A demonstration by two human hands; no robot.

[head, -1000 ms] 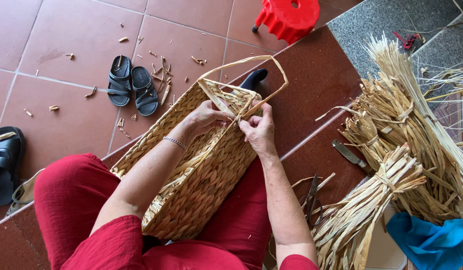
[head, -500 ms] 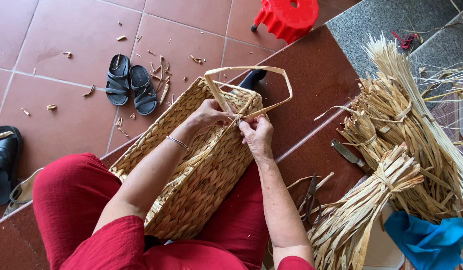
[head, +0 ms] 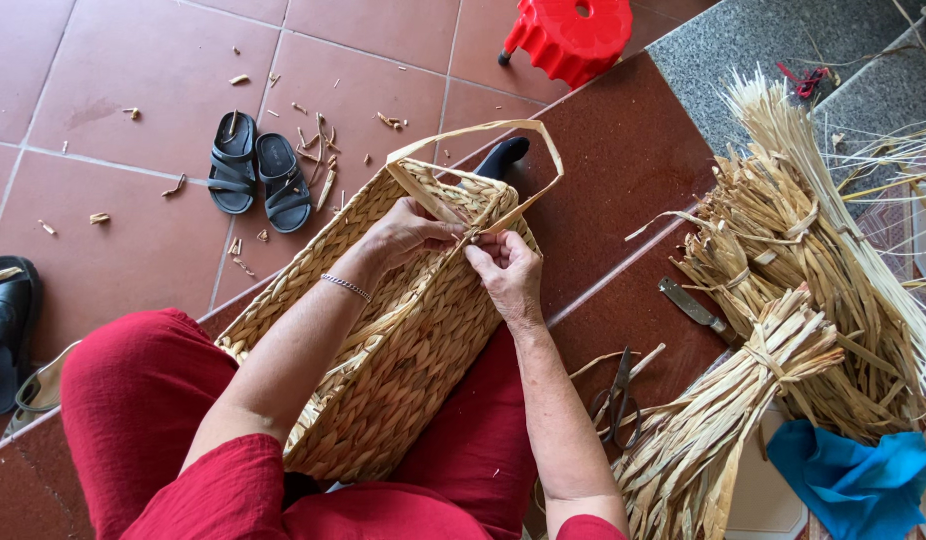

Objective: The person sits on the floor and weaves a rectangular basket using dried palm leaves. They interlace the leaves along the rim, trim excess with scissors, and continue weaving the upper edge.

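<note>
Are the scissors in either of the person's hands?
No, the scissors lie on the floor by the straw bundles, while both hands work at the basket rim.

No packages, labels, signs or screens anywhere in view.

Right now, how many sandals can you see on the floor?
3. A pair of dark sandals lies side by side on the tiles beyond the woven basket; a single black sandal sits at the left edge. Its mate may be out of frame.
</note>
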